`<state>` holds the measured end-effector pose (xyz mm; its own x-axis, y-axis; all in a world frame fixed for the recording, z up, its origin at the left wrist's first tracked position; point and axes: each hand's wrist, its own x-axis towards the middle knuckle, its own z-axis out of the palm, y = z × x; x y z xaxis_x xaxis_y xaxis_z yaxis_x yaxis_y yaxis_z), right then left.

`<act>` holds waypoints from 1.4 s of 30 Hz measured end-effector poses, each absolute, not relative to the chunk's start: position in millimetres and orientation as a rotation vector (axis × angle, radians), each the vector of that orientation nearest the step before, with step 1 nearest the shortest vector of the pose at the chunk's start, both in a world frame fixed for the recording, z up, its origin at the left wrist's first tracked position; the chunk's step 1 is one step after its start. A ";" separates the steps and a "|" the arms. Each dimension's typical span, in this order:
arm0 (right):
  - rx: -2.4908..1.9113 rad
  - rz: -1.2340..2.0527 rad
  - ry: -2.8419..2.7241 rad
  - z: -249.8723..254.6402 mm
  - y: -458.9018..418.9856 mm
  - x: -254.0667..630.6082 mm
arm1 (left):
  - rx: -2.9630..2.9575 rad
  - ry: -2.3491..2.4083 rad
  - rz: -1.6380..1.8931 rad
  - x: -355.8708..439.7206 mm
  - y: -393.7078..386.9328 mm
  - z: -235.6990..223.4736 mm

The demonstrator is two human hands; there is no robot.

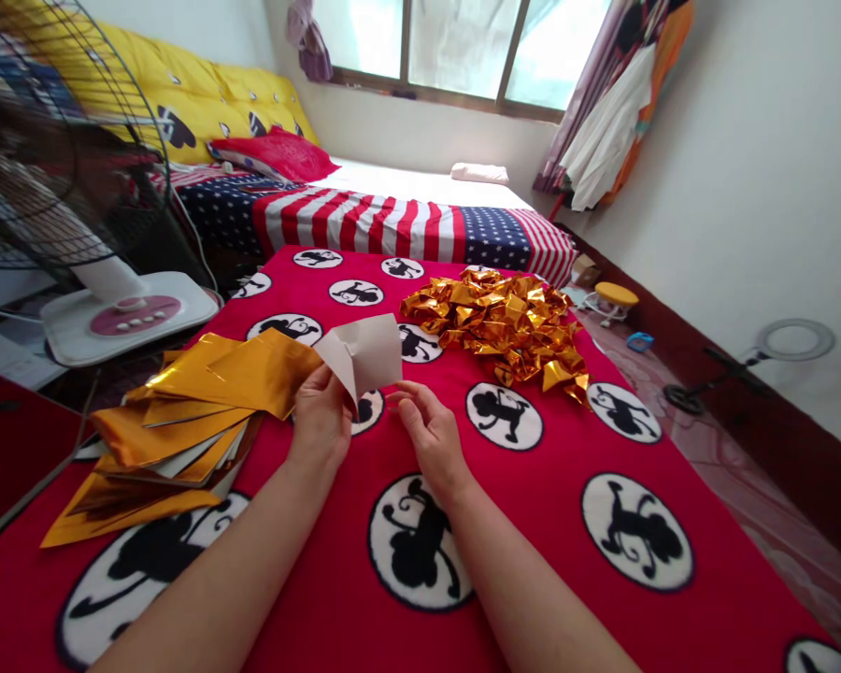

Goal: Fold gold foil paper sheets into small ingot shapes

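My left hand (322, 411) is closed on a sheet of gold foil paper (375, 350), its pale back turned toward me and slightly bent. Close to the sheet's lower right corner is my right hand (431, 430), with its fingers loosely parted; whether a fingertip touches the paper is hard to tell. Left of my left hand lies an uneven stack of flat gold foil sheets (175, 411), some showing pale backs. A heap of folded gold foil pieces (511, 322) sits farther off to the right. All of it rests on a red cloth with monkey prints (533, 523).
On the left stands a white fan (130, 313) with a wire cage. Beyond the red cloth is a bed (392, 220) with a stars-and-stripes cover. A yellow-topped stool (615, 294) and a ring light on a stand (795, 339) are on the right-hand floor.
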<state>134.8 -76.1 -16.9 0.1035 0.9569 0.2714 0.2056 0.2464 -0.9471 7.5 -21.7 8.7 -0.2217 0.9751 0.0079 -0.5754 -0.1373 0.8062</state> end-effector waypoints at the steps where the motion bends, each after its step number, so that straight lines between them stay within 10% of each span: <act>1: -1.152 0.865 -1.344 -16.3 -76.2 134.7 | 0.648 0.800 1.602 13.2 -24.7 6.3; 24: -1.295 0.474 -1.407 -12.8 -75.6 136.7 | 0.596 0.821 1.144 0.6 -29.1 5.6; 42: -1.141 0.963 -0.891 -22.5 -65.3 151.4 | 0.840 1.034 1.255 -1.9 -26.1 -11.6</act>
